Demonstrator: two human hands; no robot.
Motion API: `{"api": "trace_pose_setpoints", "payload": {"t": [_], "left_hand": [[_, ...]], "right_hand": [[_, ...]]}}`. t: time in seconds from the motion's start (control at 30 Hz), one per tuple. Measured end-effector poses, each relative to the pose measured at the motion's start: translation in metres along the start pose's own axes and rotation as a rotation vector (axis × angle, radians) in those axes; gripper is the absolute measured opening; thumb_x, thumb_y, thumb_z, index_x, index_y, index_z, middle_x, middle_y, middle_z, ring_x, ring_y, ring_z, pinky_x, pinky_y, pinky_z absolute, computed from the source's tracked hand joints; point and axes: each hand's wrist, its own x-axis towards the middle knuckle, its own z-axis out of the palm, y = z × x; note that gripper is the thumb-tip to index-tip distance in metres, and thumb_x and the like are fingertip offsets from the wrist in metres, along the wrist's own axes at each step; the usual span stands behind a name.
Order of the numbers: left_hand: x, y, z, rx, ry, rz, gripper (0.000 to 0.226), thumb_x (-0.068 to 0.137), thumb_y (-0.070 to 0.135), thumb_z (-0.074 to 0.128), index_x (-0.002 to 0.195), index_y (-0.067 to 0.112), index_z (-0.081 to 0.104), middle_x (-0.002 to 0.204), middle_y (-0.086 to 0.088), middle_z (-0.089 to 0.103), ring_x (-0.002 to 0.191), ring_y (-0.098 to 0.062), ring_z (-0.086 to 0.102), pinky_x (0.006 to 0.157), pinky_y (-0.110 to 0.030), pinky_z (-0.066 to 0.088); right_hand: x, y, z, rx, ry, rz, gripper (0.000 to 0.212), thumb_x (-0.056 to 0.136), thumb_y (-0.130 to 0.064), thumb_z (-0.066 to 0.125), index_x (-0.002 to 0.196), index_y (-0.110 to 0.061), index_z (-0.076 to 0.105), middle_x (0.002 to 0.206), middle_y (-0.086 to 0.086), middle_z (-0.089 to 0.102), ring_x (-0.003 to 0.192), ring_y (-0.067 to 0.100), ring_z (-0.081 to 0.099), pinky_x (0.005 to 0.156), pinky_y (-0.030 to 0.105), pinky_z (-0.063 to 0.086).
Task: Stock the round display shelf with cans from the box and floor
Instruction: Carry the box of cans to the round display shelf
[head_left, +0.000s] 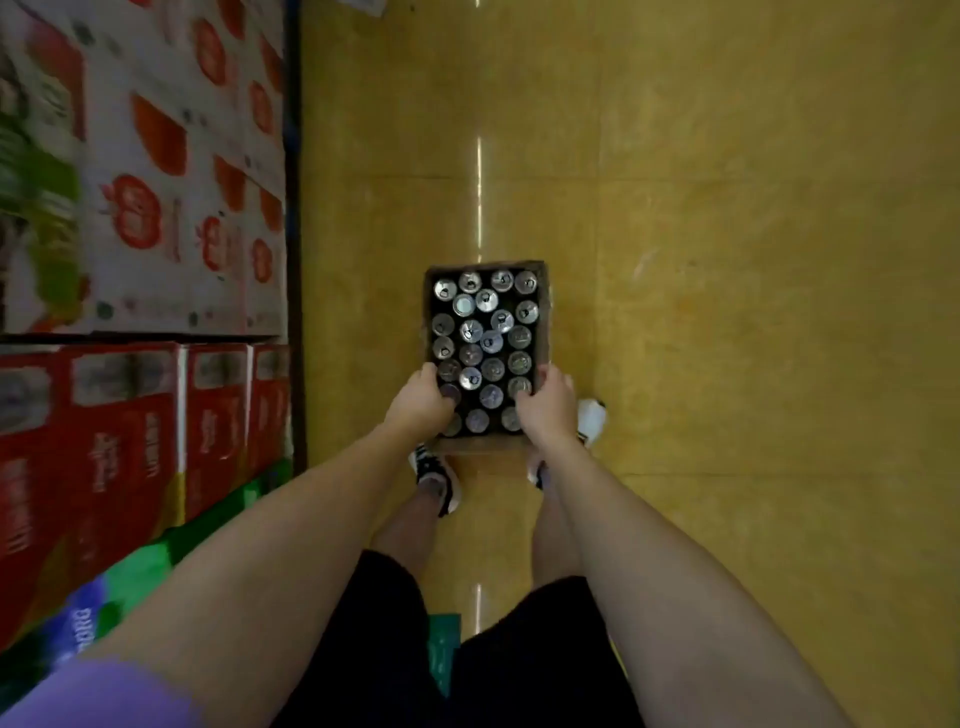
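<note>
Left grip (422, 397) and right grip (545, 402) curl over the box (543, 317) walls; loose cans (485, 343) could topple if it tilts.

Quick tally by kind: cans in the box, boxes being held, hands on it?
cans: 24 tops showing, a few partly under the hands
cardboard box: 1, held by its two long sides
hands: 2, left hand and right hand, both gripping the box rim
Total: 27
</note>
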Motion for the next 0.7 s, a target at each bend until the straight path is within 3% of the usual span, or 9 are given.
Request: {"api": "trace_pose_setpoints", "payload": {"t": [0.17,0.33,0.5,0.6,0.7], "left_hand": [[0.068,-0.023,0.041,-0.039,0.017,-0.138,0.039,0.094,0.021,0.052,0.128,0.005,0.041,0.13,-0.016,0.049,0.115,-0.033,0.052,0.092,-0.041,0.047],[0.126,-0.041,0.083,-0.078,0.065,-0.263,0.05,0.095,0.017,0.053,0.138,0.001,0.035,0.136,-0.019,0.047,0.122,-0.033,0.05,0.095,-0.038,0.044],[0.185,-0.056,0.106,-0.09,0.218,-0.393,0.055,0.091,0.015,0.056,0.139,0.004,0.034,0.138,-0.018,0.043,0.123,-0.035,0.048,0.1,-0.044,0.046],[0.215,-0.058,0.111,-0.129,0.257,-0.463,0.061,0.093,0.017,0.058,0.145,0.002,0.027,0.145,-0.018,0.039,0.13,-0.036,0.044,0.102,-0.044,0.043],[0.236,-0.059,0.114,-0.114,0.307,-0.518,0.055,0.092,0.018,0.06,0.137,0.001,0.033,0.141,-0.02,0.042,0.127,-0.038,0.047,0.099,-0.045,0.044]], "right_hand": [[0.076,0.035,0.034,-0.068,0.016,0.074,0.048,0.094,-0.022,0.06,0.139,-0.011,0.045,0.14,0.009,0.042,0.125,0.03,0.049,0.102,0.04,0.044],[0.15,0.066,0.064,-0.046,0.032,0.156,0.053,0.094,-0.02,0.06,0.142,-0.009,0.04,0.143,0.009,0.04,0.124,0.029,0.05,0.09,0.035,0.043],[0.208,0.091,0.086,-0.2,0.056,0.178,0.064,0.094,-0.022,0.061,0.147,-0.008,0.029,0.147,0.011,0.037,0.131,0.033,0.043,0.1,0.042,0.042],[0.232,0.103,0.1,-0.255,0.024,0.172,0.056,0.095,-0.022,0.058,0.142,-0.004,0.034,0.143,0.014,0.04,0.127,0.035,0.045,0.098,0.045,0.043],[0.244,0.106,0.112,-0.269,0.031,0.159,0.049,0.095,-0.025,0.056,0.135,-0.005,0.038,0.136,0.016,0.043,0.12,0.038,0.049,0.091,0.046,0.047]]}}
